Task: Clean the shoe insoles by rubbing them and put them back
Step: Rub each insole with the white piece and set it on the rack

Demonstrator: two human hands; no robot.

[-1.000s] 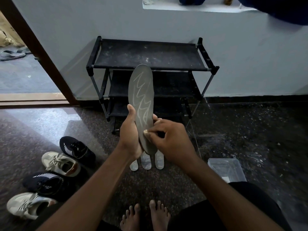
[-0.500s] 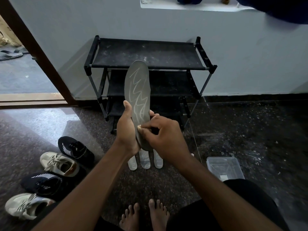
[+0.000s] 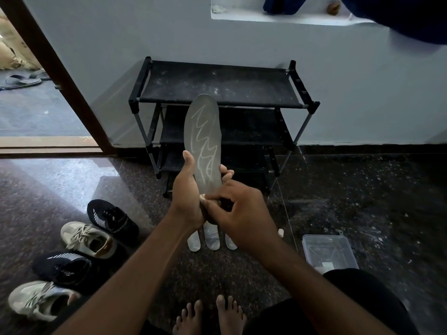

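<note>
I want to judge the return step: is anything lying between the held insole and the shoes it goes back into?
Nothing visible does. The grey insole is upright in the left hand, with the right hand at its lower end. The four shoes sit on the floor to the left, openings up, with bare floor between.

- A black three-tier shoe rack is set against the pale wall, its top shelf dusty.
- A clear plastic container is seen on the dark speckled floor, at the right.
- A dark wooden door frame is seen at the left.
- Grey slippers are left outside the doorway.
- A white ledge is recessed in the wall above.
</note>
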